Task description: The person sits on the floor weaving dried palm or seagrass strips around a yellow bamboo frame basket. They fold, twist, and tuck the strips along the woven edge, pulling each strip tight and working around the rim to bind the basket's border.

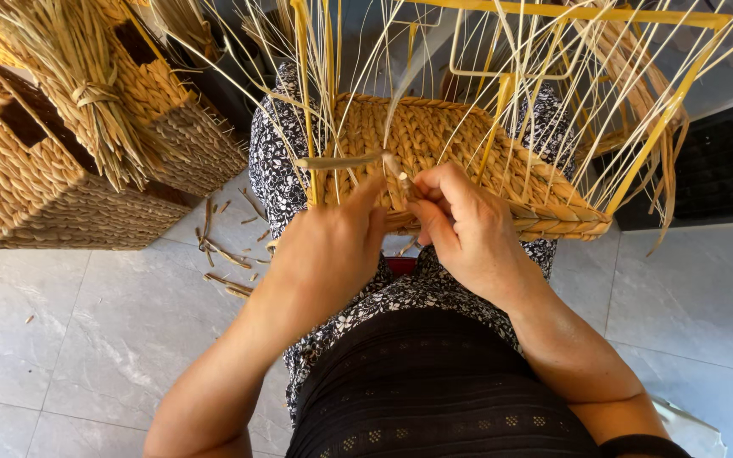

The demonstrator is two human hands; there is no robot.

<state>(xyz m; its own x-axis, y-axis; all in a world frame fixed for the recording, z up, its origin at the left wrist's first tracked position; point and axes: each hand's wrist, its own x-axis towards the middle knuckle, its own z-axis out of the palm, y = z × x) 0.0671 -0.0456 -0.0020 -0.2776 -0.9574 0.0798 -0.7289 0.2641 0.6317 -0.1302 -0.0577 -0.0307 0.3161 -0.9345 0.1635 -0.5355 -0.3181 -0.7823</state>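
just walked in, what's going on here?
A seated person is weaving a straw basket on a yellow wire frame, held on the lap. The left hand and right hand both pinch a fibre strand at the near rim. The base is woven; loose stakes stick up. Finished baskets sit on the floor at left.

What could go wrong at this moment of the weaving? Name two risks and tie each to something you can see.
The twisted strand pinched between the left hand and right hand might slip loose and slacken the weave. The thin upright stakes rising from the half-woven basket on the lap point toward the face and could poke or snap.
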